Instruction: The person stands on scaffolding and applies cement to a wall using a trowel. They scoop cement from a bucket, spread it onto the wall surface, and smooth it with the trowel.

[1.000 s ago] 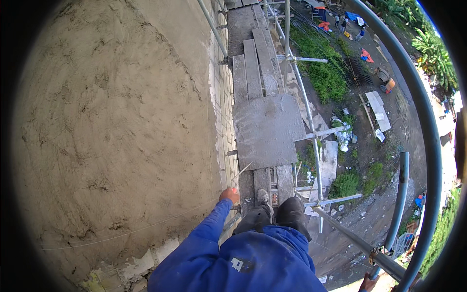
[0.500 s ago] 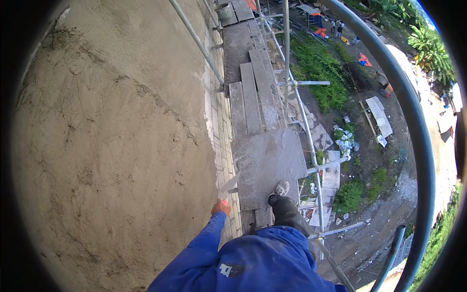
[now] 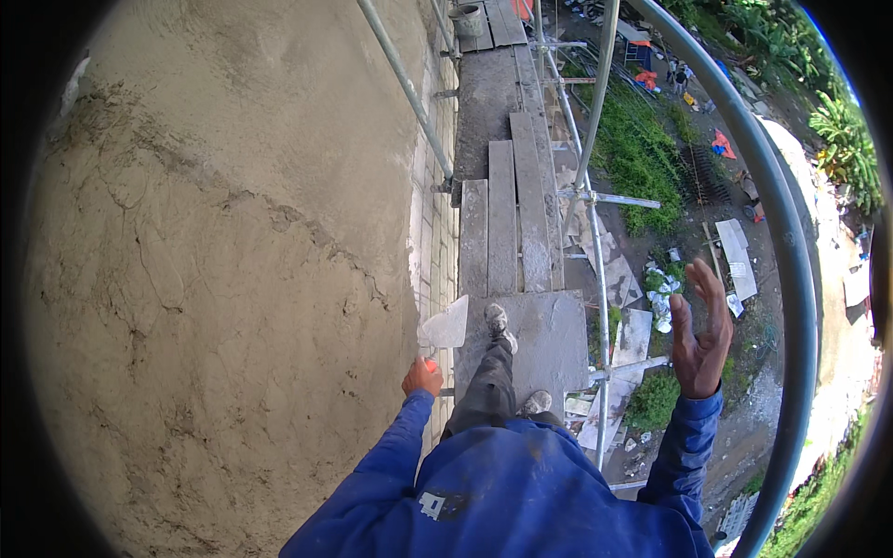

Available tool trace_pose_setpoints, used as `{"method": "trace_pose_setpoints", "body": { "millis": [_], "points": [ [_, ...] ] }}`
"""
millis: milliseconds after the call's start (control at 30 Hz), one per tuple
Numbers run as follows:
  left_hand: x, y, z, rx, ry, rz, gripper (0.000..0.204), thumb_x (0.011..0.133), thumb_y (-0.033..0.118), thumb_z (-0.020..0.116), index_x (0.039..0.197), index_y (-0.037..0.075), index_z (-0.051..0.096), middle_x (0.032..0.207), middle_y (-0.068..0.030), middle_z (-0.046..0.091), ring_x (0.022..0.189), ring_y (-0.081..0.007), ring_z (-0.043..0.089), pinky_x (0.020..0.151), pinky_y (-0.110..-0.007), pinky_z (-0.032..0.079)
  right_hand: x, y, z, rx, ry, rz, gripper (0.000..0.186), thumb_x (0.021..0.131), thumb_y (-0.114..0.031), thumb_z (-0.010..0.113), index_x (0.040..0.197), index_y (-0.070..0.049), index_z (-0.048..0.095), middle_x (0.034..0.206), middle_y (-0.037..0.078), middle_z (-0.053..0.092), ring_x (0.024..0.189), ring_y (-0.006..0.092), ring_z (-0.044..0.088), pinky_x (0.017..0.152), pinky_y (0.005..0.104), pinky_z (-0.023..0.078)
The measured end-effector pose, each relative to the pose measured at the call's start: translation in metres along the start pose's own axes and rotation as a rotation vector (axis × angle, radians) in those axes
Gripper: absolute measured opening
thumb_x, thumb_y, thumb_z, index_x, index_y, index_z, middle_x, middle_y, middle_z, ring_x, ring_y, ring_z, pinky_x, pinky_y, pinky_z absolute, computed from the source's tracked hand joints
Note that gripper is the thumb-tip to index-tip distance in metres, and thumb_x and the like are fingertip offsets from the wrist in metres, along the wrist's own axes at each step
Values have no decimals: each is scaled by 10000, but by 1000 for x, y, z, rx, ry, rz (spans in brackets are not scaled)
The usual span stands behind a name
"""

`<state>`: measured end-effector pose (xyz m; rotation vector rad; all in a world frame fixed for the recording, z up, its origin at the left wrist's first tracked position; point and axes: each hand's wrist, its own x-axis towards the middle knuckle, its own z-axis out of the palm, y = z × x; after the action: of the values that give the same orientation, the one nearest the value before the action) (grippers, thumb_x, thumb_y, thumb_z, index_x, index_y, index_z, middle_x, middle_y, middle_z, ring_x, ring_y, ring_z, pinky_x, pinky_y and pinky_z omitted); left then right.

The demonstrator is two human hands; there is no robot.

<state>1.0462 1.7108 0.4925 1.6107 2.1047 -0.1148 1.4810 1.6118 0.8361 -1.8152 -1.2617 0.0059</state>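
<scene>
My left hand grips a trowel with an orange handle; its pale metal blade points up beside the plastered wall. The wall's wet-looking, rough surface fills the left of my view, with a cracked ridge across its upper part. My right hand is raised with fingers apart and slightly bent, holding nothing, left of the curved scaffold tube. My feet in dusty shoes stand on a grey board.
Narrow planks run ahead toward a bucket. Scaffold tubes and rails flank the walkway. Far below right lie weeds, sheets and debris. Several people are on the ground.
I have stepped forward onto the grey board. My right hand, earlier low on the tubing or out of view, has risen with fingers apart. The trowel blade now stands more upright.
</scene>
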Motion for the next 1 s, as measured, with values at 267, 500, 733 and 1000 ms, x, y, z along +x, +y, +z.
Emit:
{"method": "trace_pose_setpoints", "body": {
  "millis": [267,500,733,1000],
  "points": [
    [162,18,64,-64,-278,-219,534,718,324,745,1106,-27,640,1004,-201,728,827,-317,737,759,-395,588,293,11,49,-783,356,-137,499,922,-369,689,1329,-96,595,1321,145,619,1197,341,602,961,441,483],
    [257,71,-4,-5,-500,-303,515,722,337,717,1096,-15,691,900,-146,754,738,-260,750,799,-379,585,344,27,75,-1000,355,213,546,947,-420,653,1390,-117,555,1255,136,657,1095,332,653,898,456,509],
    [431,169,-38,30,-473,-160,674,709,422,726,1247,25,643,1245,-204,673,1157,-332,658,987,-408,521,398,51,105,-1085,367,346,528,954,-362,659,1392,-90,549,1269,149,653,1119,325,641,931,439,485],
    [593,387,-93,-98,-310,-1,673,707,443,741,1222,22,640,1229,-223,670,1157,-355,646,996,-426,505,538,96,189,-1202,462,337,525,968,-342,644,1390,-44,551,1328,174,620,1211,336,595,1036,439,429]
  ]
}}
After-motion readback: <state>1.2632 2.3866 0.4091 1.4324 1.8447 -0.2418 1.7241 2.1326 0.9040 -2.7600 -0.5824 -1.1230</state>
